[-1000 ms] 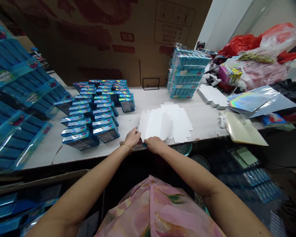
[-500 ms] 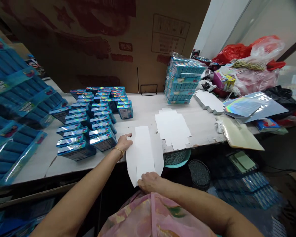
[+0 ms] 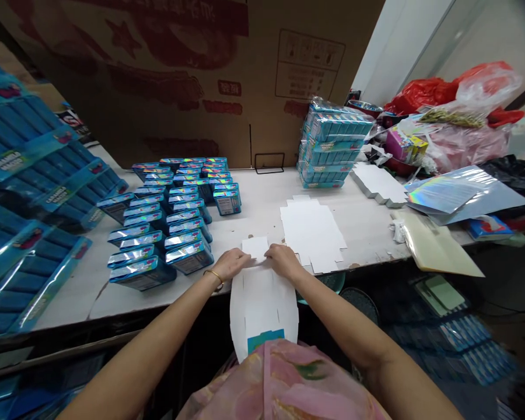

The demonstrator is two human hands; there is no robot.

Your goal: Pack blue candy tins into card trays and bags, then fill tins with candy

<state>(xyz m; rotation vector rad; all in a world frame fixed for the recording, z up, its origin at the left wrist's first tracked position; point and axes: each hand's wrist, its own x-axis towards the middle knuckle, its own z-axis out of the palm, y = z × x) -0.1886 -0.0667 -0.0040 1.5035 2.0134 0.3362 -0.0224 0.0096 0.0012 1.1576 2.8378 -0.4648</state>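
A white card blank [image 3: 262, 297] with rounded sides lies over the table's front edge, and a blue-green patch shows at its near end. My left hand [image 3: 233, 262] pinches the left side of its far part, with a gold bangle on the wrist. Opposite it, my right hand [image 3: 282, 261] grips the right side at the same fold. The far flap [image 3: 254, 247] rests on the table between and beyond both hands. Just right of my right hand lies a flat white cut-out sheet [image 3: 314, 232]. Rows of small blue boxes [image 3: 188, 256] stand to the left.
Wrapped blue packs [image 3: 332, 146] are stacked at the back before a large carton [image 3: 179, 76]. More blue packs [image 3: 35, 175] rise at far left. A pile of white blanks [image 3: 380, 184], plastic bags and clear sheets [image 3: 459, 192] lies right. Tubs sit under the table's edge.
My right hand has moved from the blank's near end up to its far part, opposite my left hand. The far end is now folded, and a blue-green patch has appeared at the near end.
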